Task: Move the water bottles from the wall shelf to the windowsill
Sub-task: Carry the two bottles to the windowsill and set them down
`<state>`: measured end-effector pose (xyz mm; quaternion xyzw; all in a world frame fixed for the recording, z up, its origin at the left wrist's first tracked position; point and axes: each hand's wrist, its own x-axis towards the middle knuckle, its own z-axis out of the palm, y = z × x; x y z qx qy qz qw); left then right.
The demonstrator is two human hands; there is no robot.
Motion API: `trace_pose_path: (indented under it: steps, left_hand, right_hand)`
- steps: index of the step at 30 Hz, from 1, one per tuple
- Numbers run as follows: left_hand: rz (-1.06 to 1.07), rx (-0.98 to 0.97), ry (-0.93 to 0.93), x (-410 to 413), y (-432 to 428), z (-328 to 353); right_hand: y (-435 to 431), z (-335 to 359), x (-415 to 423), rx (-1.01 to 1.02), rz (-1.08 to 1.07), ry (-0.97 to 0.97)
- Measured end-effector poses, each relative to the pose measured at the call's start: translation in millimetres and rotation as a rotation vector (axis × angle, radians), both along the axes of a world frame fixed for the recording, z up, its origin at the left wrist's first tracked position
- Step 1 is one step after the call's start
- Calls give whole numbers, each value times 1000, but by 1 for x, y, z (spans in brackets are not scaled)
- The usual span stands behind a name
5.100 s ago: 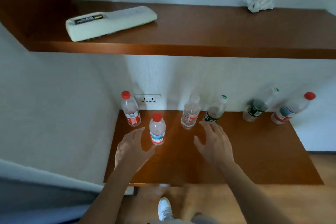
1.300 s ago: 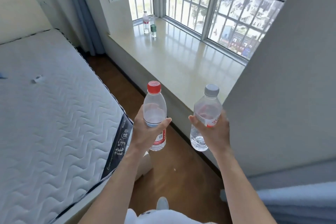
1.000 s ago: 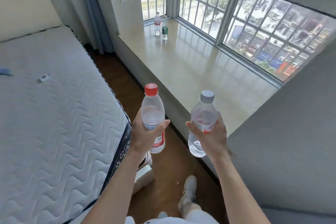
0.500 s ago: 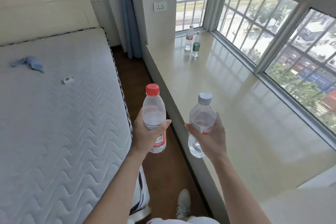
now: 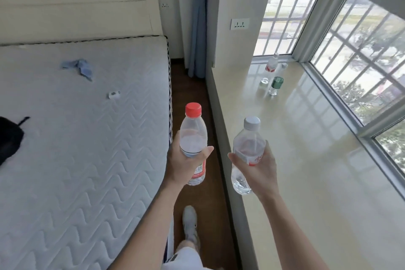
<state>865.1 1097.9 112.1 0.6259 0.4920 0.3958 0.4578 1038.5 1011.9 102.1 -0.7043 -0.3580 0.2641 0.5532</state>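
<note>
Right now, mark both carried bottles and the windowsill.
red-capped bottle (image 5: 193, 137): head view, clear upper body above the fingers.
grey-capped bottle (image 5: 248, 144): head view, clear upper body.
windowsill (image 5: 306, 171): head view, bare top surface.

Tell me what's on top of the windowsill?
A red-label bottle and a green-label bottle stand at the far end of the windowsill. The right hand and grey-cap bottle hide part of its near edge.

Strong daylight pours through the white-framed barred window (image 5: 361, 50) on the right, and the view outside is washed out. The glossy cream stone windowsill (image 5: 306, 160) shows pale glare and soft reflections of the bars. The white quilted mattress (image 5: 76, 160) is evenly lit, with faint shadows. Straight lines bow at the edges, and detail is slightly soft throughout.
</note>
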Motion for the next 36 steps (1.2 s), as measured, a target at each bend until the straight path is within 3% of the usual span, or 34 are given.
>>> trace_pose_path:
  steps: [7,19,36]
  left_hand:
    - [58,-22,-22,9,105,-9]
    - [44,-24,-38,8,361,9]
    - [-104,-6,-20,102,567,-8]
  right_hand:
    - [110,-5,15,10,66,-17]
    - [359,26,42,33,26,-67]
    - [547,7,114,15,-28,-65]
